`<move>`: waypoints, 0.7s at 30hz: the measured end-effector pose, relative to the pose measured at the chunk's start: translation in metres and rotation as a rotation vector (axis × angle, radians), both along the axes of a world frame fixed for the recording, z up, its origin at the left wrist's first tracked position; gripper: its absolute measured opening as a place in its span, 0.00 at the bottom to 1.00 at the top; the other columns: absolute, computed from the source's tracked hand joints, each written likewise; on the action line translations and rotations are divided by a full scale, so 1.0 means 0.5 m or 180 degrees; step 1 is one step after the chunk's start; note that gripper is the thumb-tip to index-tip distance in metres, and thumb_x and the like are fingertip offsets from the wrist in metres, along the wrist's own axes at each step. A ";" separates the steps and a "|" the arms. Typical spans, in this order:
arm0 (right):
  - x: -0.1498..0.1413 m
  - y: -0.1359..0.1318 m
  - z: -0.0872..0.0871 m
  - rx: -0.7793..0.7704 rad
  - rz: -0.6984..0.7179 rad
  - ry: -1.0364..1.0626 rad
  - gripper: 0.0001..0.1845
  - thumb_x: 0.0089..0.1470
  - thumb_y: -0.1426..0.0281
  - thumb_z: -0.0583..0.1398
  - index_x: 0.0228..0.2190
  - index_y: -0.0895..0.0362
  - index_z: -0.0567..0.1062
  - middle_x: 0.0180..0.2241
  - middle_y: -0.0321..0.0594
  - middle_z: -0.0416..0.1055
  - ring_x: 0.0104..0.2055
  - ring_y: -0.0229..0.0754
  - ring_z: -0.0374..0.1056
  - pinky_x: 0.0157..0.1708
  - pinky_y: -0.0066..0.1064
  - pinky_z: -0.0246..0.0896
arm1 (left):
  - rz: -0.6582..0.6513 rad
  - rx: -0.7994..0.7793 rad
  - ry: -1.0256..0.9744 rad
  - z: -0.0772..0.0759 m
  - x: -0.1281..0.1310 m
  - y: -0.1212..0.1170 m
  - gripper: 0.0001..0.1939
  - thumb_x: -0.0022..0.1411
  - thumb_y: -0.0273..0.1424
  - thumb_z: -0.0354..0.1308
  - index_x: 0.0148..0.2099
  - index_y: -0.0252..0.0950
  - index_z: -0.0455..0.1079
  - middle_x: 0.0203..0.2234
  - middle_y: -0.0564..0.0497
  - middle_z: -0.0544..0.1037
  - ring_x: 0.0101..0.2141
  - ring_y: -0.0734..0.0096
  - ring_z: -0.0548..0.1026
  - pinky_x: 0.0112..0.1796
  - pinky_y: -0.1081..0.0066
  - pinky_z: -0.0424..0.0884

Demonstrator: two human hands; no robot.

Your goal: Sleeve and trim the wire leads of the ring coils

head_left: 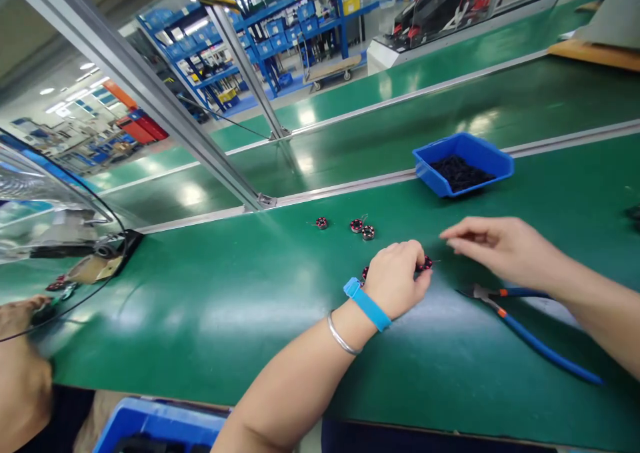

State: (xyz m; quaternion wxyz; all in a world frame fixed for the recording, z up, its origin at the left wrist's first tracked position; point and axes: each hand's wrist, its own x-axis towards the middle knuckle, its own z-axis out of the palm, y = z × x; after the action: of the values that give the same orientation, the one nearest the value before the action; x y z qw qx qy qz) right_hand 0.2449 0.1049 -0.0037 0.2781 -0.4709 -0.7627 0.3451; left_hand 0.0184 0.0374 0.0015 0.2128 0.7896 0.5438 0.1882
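My left hand (397, 276), with a blue strap and a silver bangle at the wrist, grips a small black-and-red wound coil ring (426, 263) whose thin wire sticks out to the right. Another ring is partly hidden behind that hand. To the right, my right hand (487, 243) hovers with thumb and fingertips pressed together; anything between them is too small to make out. Below it lie blue-handled pliers (483, 293) with their jaws toward the left. Farther back on the green bench are a lone coil ring (321, 223) and a touching pair of coil rings (363, 228).
A blue bin (463, 166) of small black parts stands by the rail at the back right. Another blue crate (160, 419) sits below the bench's front edge. At far left, a co-worker's hand (25, 313) is near a cable. A metal post (200, 146) rises behind the bench.
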 end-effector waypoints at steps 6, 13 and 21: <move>0.000 -0.034 -0.040 -0.0264 0.0449 0.0164 0.13 0.62 0.56 0.65 0.34 0.50 0.86 0.30 0.40 0.84 0.25 0.48 0.80 0.22 0.34 0.76 | -0.0123 0.0088 0.0095 0.003 0.003 0.004 0.07 0.71 0.31 0.62 0.51 0.40 0.73 0.46 0.46 0.83 0.49 0.56 0.81 0.53 0.57 0.79; -0.005 -0.035 -0.048 -0.0178 0.0414 0.0209 0.16 0.68 0.54 0.60 0.35 0.48 0.82 0.28 0.36 0.82 0.13 0.41 0.68 0.14 0.35 0.65 | -0.0123 0.0082 0.0189 0.003 0.003 0.005 0.07 0.72 0.32 0.61 0.50 0.38 0.76 0.44 0.46 0.83 0.46 0.58 0.81 0.50 0.60 0.79; -0.015 -0.031 -0.008 0.0146 0.0446 0.0111 0.13 0.66 0.58 0.61 0.32 0.46 0.82 0.29 0.39 0.82 0.30 0.51 0.81 0.30 0.43 0.77 | -0.0150 0.0141 0.0216 0.002 0.001 0.006 0.09 0.71 0.30 0.61 0.52 0.37 0.77 0.44 0.45 0.83 0.47 0.56 0.81 0.50 0.60 0.79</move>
State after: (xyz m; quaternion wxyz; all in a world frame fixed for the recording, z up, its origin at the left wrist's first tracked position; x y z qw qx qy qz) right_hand 0.2372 0.0893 -0.0079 0.2772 -0.4038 -0.7966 0.3543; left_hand 0.0189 0.0404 0.0023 0.1811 0.8127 0.5277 0.1682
